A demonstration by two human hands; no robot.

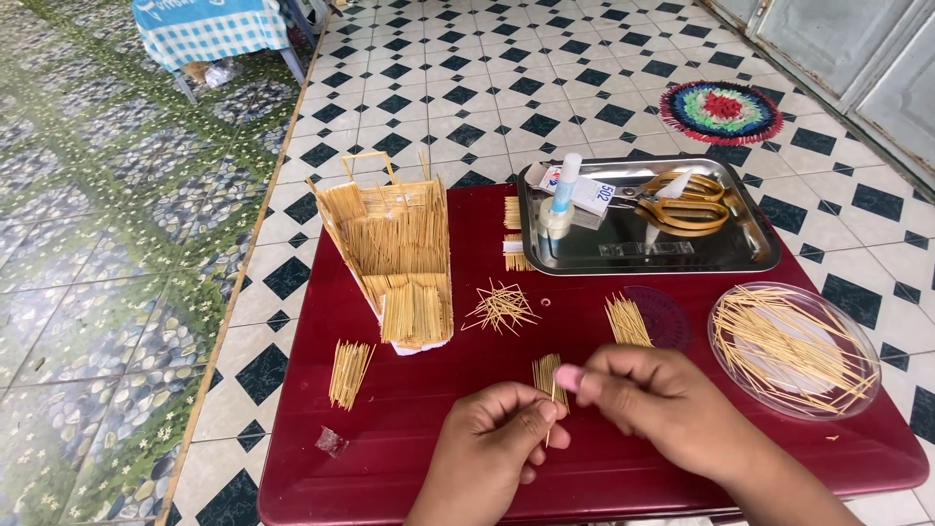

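Both hands, left hand [492,429] and right hand [648,394], pinch a small toothpick panel [548,375], its lower part hidden behind fingers.

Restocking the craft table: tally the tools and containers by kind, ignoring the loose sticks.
Metal tray: 1
Scissors: 1
Glue bottle: 1
Clear plastic dish: 1
Toothpick house model: 1
Total: 5

Dark red table [409,429], pale yellow sticks [548,373] everywhere. Silver tray [545,255], gold scissors [687,206], blue-capped glue [563,200]. Floor tiles [487,88] run black-and-white diamonds; a round rug [721,112] rings red, green, blue. Blue-checked cloth [209,29] up top.
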